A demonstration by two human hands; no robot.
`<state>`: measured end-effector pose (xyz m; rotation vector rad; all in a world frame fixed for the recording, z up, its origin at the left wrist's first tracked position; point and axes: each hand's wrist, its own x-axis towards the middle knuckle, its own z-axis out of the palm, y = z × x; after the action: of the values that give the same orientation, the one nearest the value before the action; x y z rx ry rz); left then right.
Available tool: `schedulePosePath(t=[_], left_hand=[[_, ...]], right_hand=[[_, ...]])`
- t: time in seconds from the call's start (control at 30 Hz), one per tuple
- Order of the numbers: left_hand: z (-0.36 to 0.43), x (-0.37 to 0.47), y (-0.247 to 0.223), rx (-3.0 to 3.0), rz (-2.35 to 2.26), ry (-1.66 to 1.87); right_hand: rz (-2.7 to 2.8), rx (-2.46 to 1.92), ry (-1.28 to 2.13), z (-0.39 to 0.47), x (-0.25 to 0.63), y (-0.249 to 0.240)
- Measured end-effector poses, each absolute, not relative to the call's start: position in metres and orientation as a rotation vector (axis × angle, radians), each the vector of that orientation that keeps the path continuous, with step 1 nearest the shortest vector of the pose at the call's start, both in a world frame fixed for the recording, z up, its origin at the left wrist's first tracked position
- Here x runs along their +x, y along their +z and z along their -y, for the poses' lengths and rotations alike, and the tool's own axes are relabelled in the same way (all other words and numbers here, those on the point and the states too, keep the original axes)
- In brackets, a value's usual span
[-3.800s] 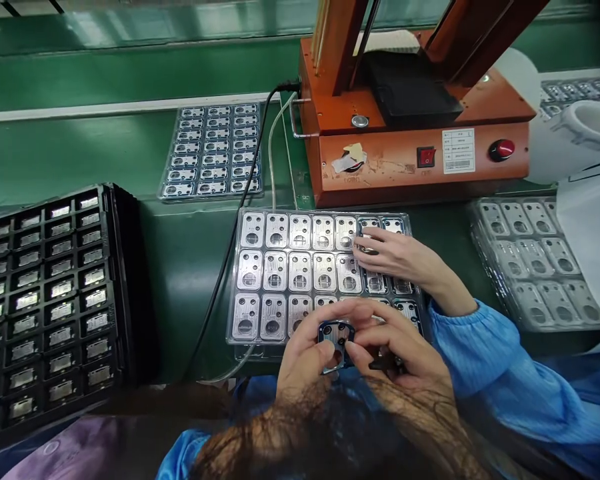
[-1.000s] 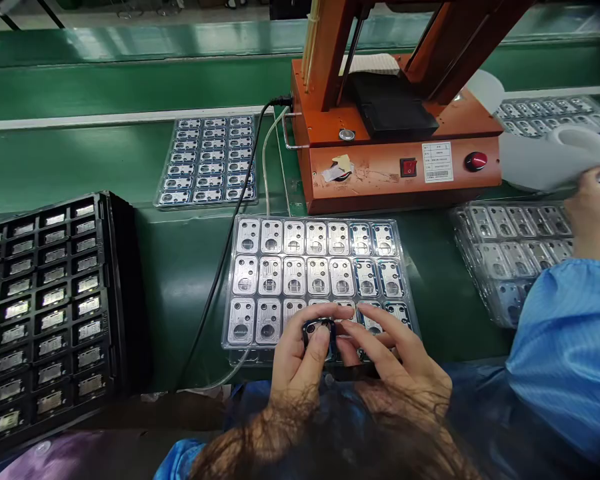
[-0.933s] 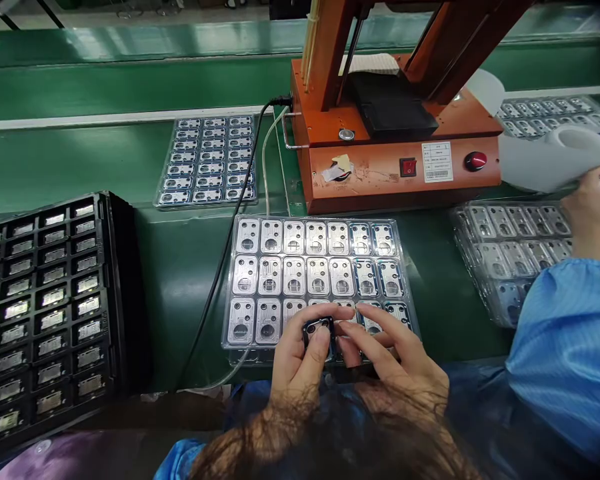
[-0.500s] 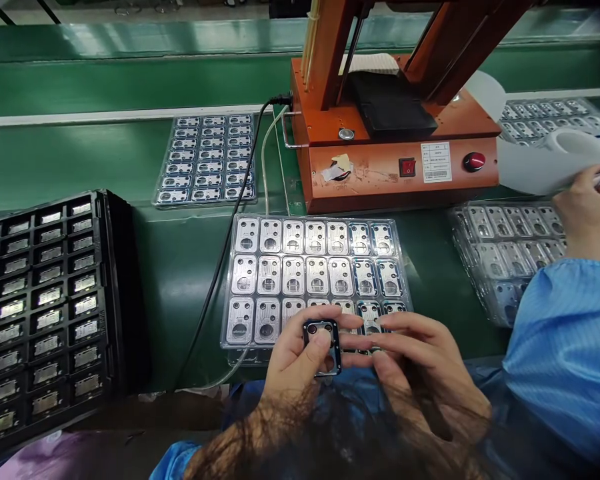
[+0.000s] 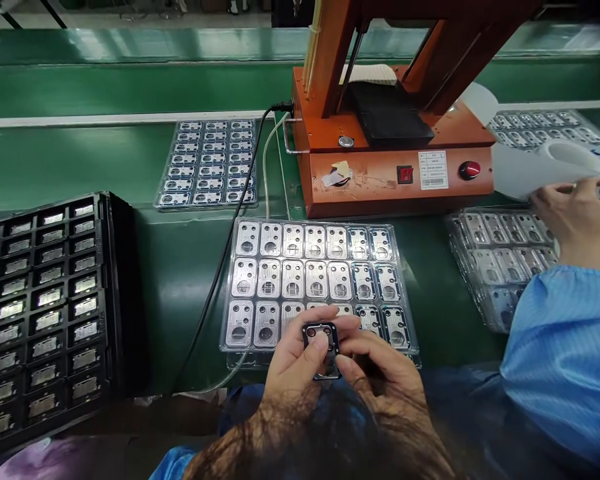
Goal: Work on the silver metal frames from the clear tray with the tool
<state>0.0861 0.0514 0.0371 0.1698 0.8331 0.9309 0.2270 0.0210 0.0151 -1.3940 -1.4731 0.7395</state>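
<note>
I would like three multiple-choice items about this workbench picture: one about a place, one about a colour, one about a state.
1. Where does the clear tray of metal plates lie?
A. in front of the orange machine
B. on the black tray
C. on top of the machine

2. What colour is the round button on the machine's front?
A. green
B. red
C. yellow

3. How is the small dark frame held?
A. lying in the tray
B. by the left hand and right hand together
C. by the co-worker's hand

Answers: 1 A, the tray lies just nearer than the machine; 2 B, it shows red; 3 B, both hands pinch it above the tray.
</note>
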Motion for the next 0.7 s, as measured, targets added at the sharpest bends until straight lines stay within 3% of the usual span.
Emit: schedulePosePath(t=[0.47,0.7], left_hand=[[-0.059,0.076,0.027,0.737,-1.075,0.936],[-0.066,0.062,0.016,0.740,-1.015,0.844]], right_hand=[[1.392,-1.351,0.772,-0.022,0.225,0.012],[1.249,-1.382,0.879,-0.023,0.226,0.003]])
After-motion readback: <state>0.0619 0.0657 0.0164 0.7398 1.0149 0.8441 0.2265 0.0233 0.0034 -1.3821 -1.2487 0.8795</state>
